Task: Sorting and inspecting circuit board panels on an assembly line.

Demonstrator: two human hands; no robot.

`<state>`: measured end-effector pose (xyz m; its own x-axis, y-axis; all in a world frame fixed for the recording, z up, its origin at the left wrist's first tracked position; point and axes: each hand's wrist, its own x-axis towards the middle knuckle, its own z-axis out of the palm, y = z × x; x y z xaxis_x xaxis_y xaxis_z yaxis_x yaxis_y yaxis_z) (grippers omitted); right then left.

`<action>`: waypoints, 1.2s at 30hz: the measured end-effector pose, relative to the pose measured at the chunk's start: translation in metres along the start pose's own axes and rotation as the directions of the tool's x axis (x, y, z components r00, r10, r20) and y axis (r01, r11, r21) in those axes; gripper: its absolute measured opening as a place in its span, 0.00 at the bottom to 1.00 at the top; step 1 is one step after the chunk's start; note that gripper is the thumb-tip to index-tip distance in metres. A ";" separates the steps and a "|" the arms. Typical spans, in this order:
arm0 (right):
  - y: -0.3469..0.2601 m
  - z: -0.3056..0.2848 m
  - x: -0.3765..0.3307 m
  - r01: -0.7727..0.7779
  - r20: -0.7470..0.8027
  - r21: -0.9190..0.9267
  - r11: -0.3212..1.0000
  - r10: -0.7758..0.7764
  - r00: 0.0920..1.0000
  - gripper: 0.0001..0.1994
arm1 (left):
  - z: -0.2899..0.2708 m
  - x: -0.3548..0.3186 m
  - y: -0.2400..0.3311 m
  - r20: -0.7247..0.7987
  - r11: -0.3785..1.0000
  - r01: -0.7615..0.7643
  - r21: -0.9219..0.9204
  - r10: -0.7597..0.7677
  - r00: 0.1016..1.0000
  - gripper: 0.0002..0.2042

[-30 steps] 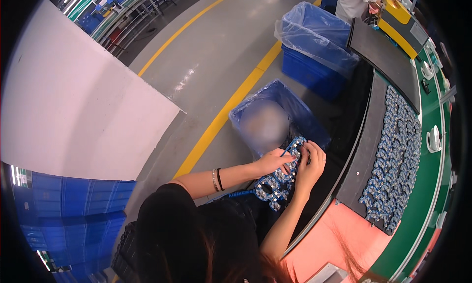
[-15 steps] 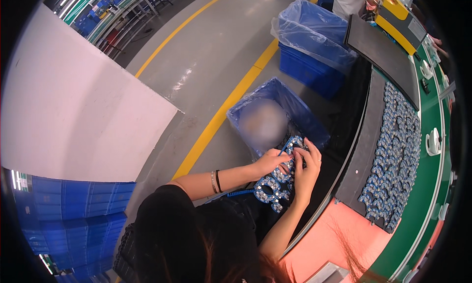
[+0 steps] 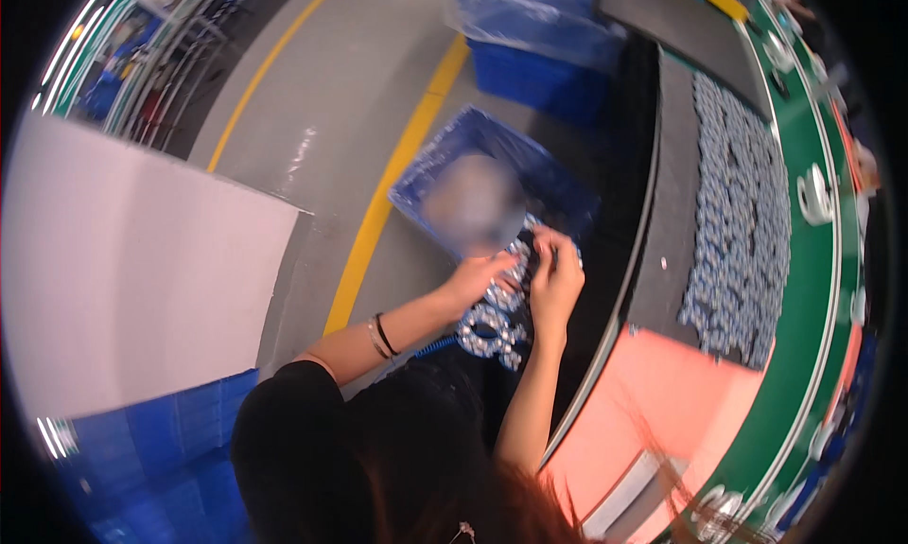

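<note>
A panel of joined ring-shaped circuit boards (image 3: 487, 334), blue-edged with pale components, hangs in front of my body above my lap. My left hand (image 3: 473, 281) grips its left side, with the fingers closed near the upper half. On the other side my right hand (image 3: 558, 284) has bent fingers closed at the panel's upper right edge. Motion blur hides the exact fingertip contact. Just beyond the hands stands a blue bin (image 3: 558, 170) lined with clear plastic; a blurred patch covers part of its inside.
To the right, many similar boards (image 3: 738, 222) lie in rows on a dark mat (image 3: 660, 203) on the bench. A pink surface (image 3: 653, 393) is nearer me. A larger lined blue bin (image 3: 539, 76) stands farther off. A white panel (image 3: 142, 260) rises at left.
The whole view has shifted, so bins and bench appear farther up and left. Both hands still hold the board panel at nearly the same places.
</note>
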<state>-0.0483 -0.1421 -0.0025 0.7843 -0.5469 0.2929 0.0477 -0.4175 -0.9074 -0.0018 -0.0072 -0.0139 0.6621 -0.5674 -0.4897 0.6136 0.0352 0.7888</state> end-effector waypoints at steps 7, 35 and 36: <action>-0.011 -0.008 0.012 0.097 0.046 -0.120 0.988 -0.092 0.995 0.07 | 0.006 -0.006 0.008 0.017 0.998 0.052 0.031 -0.053 0.998 0.11; 0.021 -0.019 0.016 0.081 0.039 -0.054 0.995 -0.079 0.996 0.03 | 0.014 0.007 -0.008 0.074 0.984 0.055 0.172 -0.068 0.995 0.12; 0.019 -0.017 0.016 0.138 0.048 -0.113 0.984 -0.133 0.990 0.03 | 0.014 0.007 -0.007 0.076 0.983 0.056 0.174 -0.070 0.995 0.12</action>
<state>-0.0454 -0.1708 -0.0104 0.7996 -0.4511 0.3965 0.0855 -0.5680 -0.8186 -0.0073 -0.0229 -0.0180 0.5830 -0.6290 -0.5143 0.5654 -0.1404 0.8128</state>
